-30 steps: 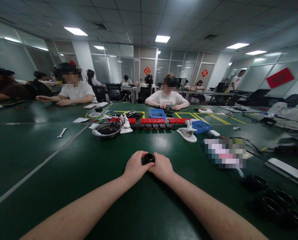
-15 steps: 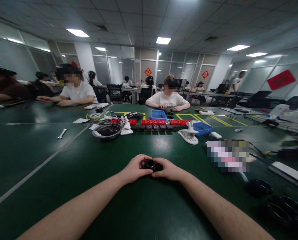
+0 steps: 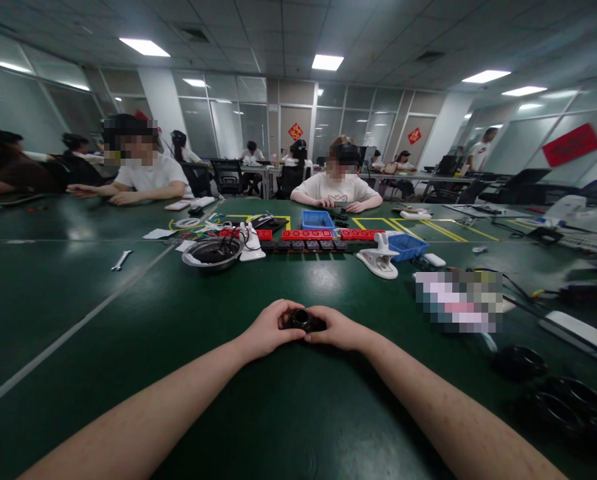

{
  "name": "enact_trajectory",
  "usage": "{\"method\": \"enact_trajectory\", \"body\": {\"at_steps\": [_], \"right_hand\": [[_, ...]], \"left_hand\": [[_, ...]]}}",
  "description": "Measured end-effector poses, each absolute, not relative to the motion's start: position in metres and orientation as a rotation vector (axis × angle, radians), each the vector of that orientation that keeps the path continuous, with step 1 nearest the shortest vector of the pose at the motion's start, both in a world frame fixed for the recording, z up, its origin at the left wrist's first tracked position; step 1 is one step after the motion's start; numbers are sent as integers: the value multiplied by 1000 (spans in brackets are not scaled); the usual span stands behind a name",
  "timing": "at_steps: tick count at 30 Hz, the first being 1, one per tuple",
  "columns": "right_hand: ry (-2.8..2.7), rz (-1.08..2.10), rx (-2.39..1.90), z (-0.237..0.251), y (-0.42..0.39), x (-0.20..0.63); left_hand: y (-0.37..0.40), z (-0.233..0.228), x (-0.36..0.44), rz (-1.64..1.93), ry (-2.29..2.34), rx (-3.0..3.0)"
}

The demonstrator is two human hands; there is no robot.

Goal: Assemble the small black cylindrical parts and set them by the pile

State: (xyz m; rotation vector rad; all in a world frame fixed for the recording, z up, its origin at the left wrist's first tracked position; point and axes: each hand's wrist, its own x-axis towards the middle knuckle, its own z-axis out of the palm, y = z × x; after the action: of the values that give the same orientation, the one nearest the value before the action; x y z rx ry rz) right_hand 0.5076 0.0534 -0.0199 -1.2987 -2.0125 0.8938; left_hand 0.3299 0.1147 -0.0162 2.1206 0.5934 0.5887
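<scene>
A small black ring-shaped part [image 3: 302, 318] with a round hole facing up sits between my two hands, just over the green table [image 3: 218, 407]. My left hand [image 3: 273, 328] curls round its left side, thumb in front and fingers behind. From the right, my right hand [image 3: 334, 327] is closed on the same part, its thumb near the left one. Fingers cover much of the part, so its exact kind does not show. Larger black rings [image 3: 558, 407] lie at the table's right front.
Ahead lie a metal bowl [image 3: 212, 265], a white clip stand [image 3: 379, 260], red power sockets [image 3: 307, 235] and a blue basket [image 3: 407, 248]. A wrench [image 3: 121, 261] rests at left. A co-worker [image 3: 336, 187] sits opposite; a blurred pinkish object [image 3: 453, 303] is at right.
The whole view has shifted slightly, so table and hands appear a little higher. Both hands keep the same hold on the black part.
</scene>
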Motion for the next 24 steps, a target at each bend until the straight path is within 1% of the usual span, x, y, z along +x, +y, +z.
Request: {"method": "enact_trajectory", "body": {"at_steps": [24], "right_hand": [[-2002,946,-1309,-16,53,508]], "left_hand": [[117,-18,329,568,594,2119]]}}
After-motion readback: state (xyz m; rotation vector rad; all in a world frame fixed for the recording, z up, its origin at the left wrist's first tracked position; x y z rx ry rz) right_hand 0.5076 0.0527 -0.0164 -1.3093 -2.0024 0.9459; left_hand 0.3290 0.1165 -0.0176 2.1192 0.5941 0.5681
